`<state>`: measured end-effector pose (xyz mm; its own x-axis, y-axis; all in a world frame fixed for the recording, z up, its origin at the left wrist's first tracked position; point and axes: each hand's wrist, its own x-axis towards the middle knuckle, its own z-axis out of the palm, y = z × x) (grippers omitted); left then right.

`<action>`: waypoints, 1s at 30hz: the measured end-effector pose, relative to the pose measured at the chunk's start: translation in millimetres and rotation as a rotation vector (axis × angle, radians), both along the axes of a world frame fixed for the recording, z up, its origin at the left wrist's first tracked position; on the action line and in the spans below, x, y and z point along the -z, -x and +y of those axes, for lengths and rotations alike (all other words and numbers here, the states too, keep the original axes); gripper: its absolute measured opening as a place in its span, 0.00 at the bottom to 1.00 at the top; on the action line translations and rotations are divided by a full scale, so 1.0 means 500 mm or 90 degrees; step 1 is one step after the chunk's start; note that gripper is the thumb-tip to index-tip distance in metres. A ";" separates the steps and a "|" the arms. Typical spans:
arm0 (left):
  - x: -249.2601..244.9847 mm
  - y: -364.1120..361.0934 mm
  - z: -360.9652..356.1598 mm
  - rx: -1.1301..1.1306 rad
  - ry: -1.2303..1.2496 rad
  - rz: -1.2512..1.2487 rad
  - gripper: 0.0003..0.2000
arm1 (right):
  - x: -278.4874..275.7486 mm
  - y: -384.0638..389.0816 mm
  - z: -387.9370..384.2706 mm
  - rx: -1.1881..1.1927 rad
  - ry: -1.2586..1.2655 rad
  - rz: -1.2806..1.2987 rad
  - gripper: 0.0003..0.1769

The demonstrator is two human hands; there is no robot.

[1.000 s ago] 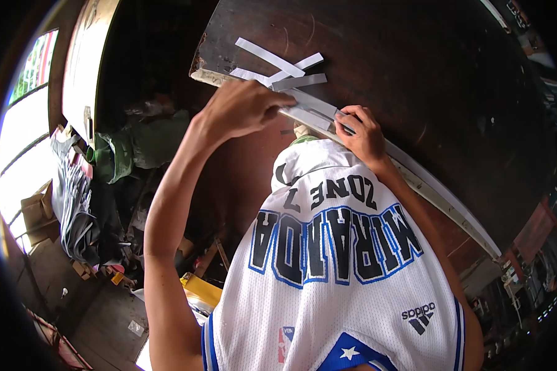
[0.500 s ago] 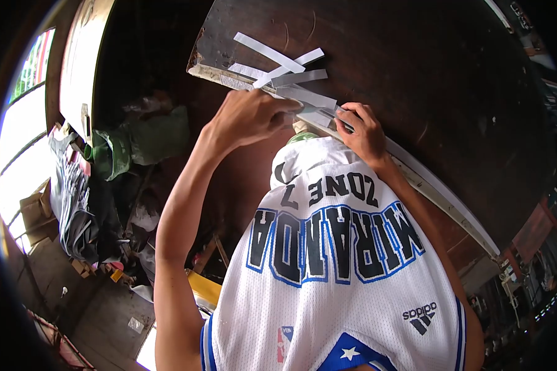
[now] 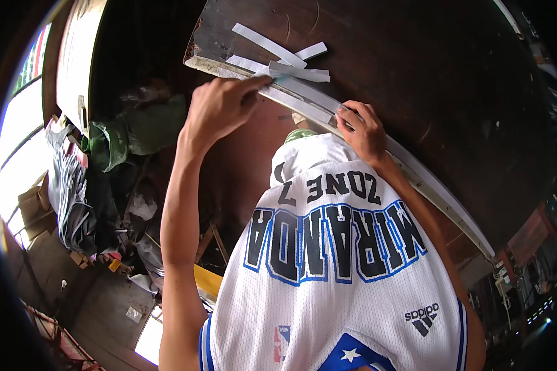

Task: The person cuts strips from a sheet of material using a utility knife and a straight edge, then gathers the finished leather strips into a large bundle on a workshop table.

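Observation:
Along the edge of a dark board, a long pale strip [image 3: 309,94] stretches between my two hands. My left hand [image 3: 220,111] is closed, its thumb and fingertips pinched at the strip's left part, by the pile of short strips. Curled at the board's edge, my right hand [image 3: 364,131] grips the same strip farther right; something dark shows between its fingers, too small to name. Several loose white strips [image 3: 269,44] lie crossed on the board just beyond my left fingertips. Another white strip [image 3: 297,104] lies along the edge between the hands.
The dark tabletop [image 3: 439,105] has a pale, worn edge [image 3: 439,201] running down to the right. Green bags [image 3: 148,127] and a hanging bundle of grey material [image 3: 74,198] are at left. A cardboard box [image 3: 36,207] stands below the bright window.
My left hand has moved left and slightly away, along the board's edge. More of the strip now shows between my hands, and the short strips have shifted. My right hand stays nearly in place.

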<state>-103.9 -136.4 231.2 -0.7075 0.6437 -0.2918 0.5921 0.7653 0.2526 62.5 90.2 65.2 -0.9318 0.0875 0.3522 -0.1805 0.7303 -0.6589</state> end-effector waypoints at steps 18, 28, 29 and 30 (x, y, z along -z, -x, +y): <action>0.017 -0.171 0.057 -0.063 -0.084 0.006 0.23 | -0.011 0.002 -0.010 0.018 0.012 0.009 0.13; 0.041 -0.308 0.095 -0.131 -0.026 -0.066 0.27 | -0.026 -0.004 -0.007 -0.019 0.061 -0.011 0.08; 0.041 -0.308 0.095 -0.132 -0.025 -0.069 0.27 | -0.026 -0.004 -0.007 -0.020 0.062 -0.014 0.08; 0.042 -0.307 0.095 -0.127 -0.025 -0.069 0.27 | -0.026 -0.004 -0.007 -0.020 0.063 -0.014 0.08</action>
<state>49.4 -88.9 210.5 -0.7881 0.5062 -0.3502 0.3973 0.8529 0.3387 64.6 86.7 78.2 -0.9421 0.0911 0.3228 -0.1873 0.6554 -0.7317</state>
